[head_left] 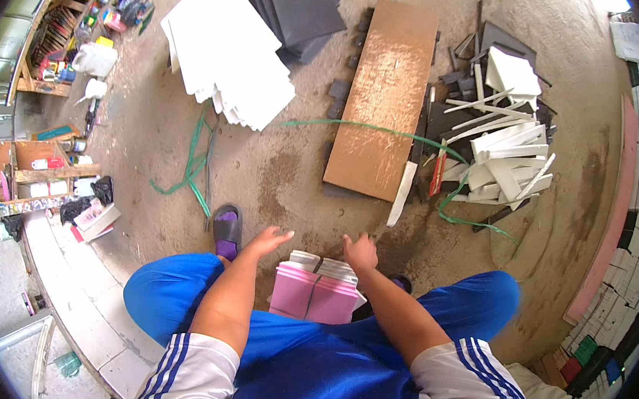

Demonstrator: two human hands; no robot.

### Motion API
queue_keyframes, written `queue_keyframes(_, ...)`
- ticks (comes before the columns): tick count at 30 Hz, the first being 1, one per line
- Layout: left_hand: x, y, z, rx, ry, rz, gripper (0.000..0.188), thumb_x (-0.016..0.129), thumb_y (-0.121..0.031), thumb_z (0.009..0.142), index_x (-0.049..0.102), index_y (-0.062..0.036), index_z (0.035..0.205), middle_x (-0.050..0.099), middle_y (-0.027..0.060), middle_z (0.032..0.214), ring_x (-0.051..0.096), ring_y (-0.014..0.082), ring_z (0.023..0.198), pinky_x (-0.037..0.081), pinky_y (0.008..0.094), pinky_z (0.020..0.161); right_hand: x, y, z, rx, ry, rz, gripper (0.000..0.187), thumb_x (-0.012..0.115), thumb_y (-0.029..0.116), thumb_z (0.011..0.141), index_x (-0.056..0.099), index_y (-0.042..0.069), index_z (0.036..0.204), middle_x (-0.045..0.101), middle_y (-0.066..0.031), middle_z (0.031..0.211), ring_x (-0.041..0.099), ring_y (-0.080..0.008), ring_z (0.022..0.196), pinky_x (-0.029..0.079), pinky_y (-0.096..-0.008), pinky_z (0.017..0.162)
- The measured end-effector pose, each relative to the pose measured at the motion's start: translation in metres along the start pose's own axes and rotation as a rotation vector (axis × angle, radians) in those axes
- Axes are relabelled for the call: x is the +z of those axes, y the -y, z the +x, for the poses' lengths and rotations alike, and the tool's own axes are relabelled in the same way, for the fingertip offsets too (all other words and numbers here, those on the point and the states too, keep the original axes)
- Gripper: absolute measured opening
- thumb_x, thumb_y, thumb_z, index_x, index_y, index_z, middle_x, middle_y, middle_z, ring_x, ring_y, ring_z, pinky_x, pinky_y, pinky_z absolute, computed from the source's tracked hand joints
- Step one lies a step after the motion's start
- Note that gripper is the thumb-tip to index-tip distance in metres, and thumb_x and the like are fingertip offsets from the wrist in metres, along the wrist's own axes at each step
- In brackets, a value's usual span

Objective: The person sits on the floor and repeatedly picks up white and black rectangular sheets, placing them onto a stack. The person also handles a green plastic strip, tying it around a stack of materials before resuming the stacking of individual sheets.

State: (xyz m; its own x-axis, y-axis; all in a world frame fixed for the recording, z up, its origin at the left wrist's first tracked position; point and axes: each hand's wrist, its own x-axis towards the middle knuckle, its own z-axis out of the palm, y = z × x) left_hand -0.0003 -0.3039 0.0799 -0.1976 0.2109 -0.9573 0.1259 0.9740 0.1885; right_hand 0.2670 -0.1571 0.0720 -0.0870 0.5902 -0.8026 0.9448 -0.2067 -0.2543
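Between my legs stands a tied bundle of pink and white sheets [316,295], with a dark band around its middle. Just beyond its left corner is my left hand [271,241], fingers stretched out and apart, nothing visible in it. My right hand [361,253] hovers by the bundle's far right corner, loosely bent, its thumb and fingers apart and no held thing showing. Neither hand visibly grips the bundle. Ahead on the floor lies a long brown board [386,90] on top of dark pieces, with a white strip [403,194] at its near right corner.
White sheets [226,52] and black sheets [303,9] lie fanned at far left. Right of the board is a heap of white and black offcuts [505,152]. Green strapping [196,161] trails across the floor. Wooden shelves [37,172] stand left; a pink board [609,227] lies right.
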Motion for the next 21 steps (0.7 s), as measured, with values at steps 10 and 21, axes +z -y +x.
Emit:
queue_keyframes(10,-0.034,-0.279,0.061,0.603,-0.507,0.652,0.066,0.063,-0.029,0.100,0.034,-0.0161,0.158,0.027,0.0070,0.169,0.048,0.0356,0.142,0.047,0.0508,0.110,-0.200,0.038,0.170,-0.435,-0.654,-0.287,0.037,0.066,0.010,0.089,0.058,0.009,0.126,0.058,-0.0153,0.133,0.067,-0.0392,0.107,0.057,-0.0498,0.089)
queue_keyframes(21,0.008,-0.266,0.095,0.471,-0.847,0.184,0.048,0.077,-0.046,0.088,0.060,-0.0068,0.111,0.056,0.0160,0.127,0.058,0.0382,0.119,0.052,0.0499,0.095,-0.134,0.026,0.159,-0.364,-0.867,-0.249,0.027,0.071,0.030,0.089,0.064,0.009,0.104,0.059,-0.0115,0.114,0.057,-0.0336,0.110,0.053,-0.0459,0.085)
